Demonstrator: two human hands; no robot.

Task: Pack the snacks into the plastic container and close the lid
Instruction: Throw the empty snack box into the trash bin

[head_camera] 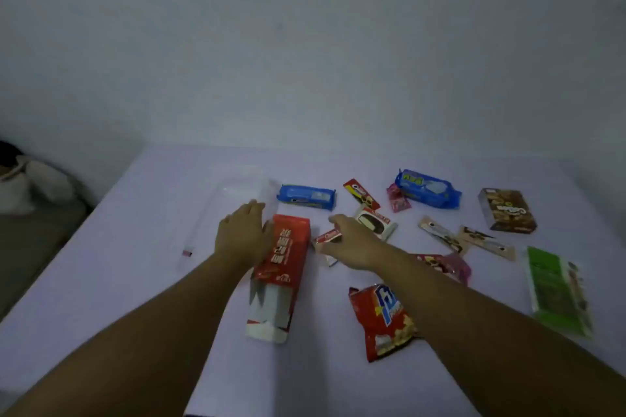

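My right hand (352,240) was closed around a small red and white snack packet (328,238), fingers curled over it just above the counter (142,281). My left hand (242,234) lay flat and open, holding nothing, its palm near the top end of the tall red box (281,267) and its fingertips against the clear plastic container (237,203). That container sat at the far left of the spread, so faint against the pale surface that I could not tell whether anything was in it.

Around my hands the rest lay loose: a blue biscuit pack (306,197) just beyond, a larger blue pack (428,191) further right, a brown box (507,210), a green packet (559,291) and a red popcorn bag (382,320) nearer me.

To do this step well, I judged I should steady the container with the left, carry the small packet across over the red box without knocking it, and lay flat items in first so the lid would seat.
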